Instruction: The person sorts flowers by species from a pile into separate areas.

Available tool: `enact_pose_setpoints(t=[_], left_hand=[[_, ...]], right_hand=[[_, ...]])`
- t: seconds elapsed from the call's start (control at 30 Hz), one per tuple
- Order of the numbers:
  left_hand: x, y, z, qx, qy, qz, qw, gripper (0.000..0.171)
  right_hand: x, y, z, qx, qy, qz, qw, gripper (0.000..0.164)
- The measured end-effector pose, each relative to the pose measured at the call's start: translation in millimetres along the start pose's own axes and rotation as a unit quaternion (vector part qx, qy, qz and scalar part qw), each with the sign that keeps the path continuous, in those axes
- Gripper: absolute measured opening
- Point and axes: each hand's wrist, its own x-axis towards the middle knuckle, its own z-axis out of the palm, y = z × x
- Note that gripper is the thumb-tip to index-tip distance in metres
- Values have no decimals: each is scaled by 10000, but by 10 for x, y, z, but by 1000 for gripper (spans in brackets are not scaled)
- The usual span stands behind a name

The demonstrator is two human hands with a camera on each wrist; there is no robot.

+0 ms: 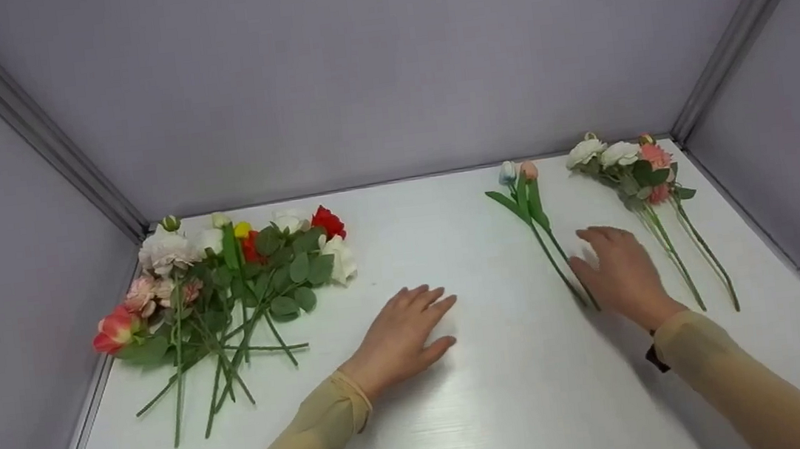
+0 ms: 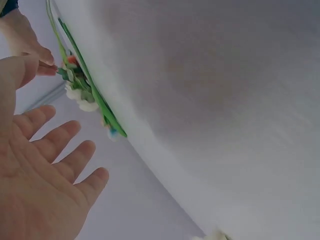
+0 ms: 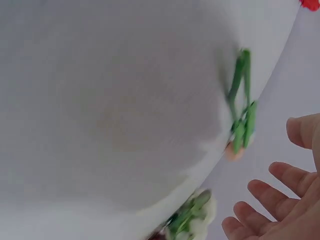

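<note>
Two artificial tulips, a pale blue tulip (image 1: 508, 173) and a peach tulip (image 1: 529, 170), lie side by side on the white table with their stems toward me. My right hand (image 1: 622, 272) hovers just right of those stems, fingers spread and nothing held. In the right wrist view its fingers (image 3: 270, 197) are extended, apart from the tulips. Over the middle of the table is my left hand (image 1: 401, 340), palm down with loosely spread fingers, also holding nothing. The left wrist view shows its bare palm (image 2: 35, 185).
A large heap of flowers, with red roses (image 1: 328, 222), white roses (image 1: 339, 259) and a pink-red bloom (image 1: 116, 330), covers the table's left side. White flowers (image 1: 620, 154) and pink flowers (image 1: 654, 157) lie at the right. Grey panels (image 1: 384, 70) enclose the back and sides.
</note>
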Motion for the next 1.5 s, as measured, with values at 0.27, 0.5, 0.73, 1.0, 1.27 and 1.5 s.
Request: enact_pose_setpoints(t=[0.27,0.5,0.73,1.0,1.27,1.5], left_hand=[[-413,-738,-299,-52,1212,-1213,9852,44],[-1045,-1450,-615,-136,2070,-2496,9459,32],[-1774,-1990,-781,-336,2132,-3944,8932,36],[-2077,-2152,-780,-1672,1604,-4958,8369,56],[-2042,-2124,-792,-1911,1377,-4844,8425,59],[-2003,-2056,-855,-2111,1377,-4775,8417,51]], right_hand=[[12,-873,530,-55,-605,-967,9935,58],[-76,-1626,870,-177,-1192,-2070,9709,63],[-145,-2283,1113,-696,-1825,-3157,9285,68],[-252,-2809,1307,-747,-1878,-3897,8985,68],[-293,-2766,1341,-750,-1757,-4011,8959,63],[-247,-2582,1297,-715,-1736,-3847,9038,59]])
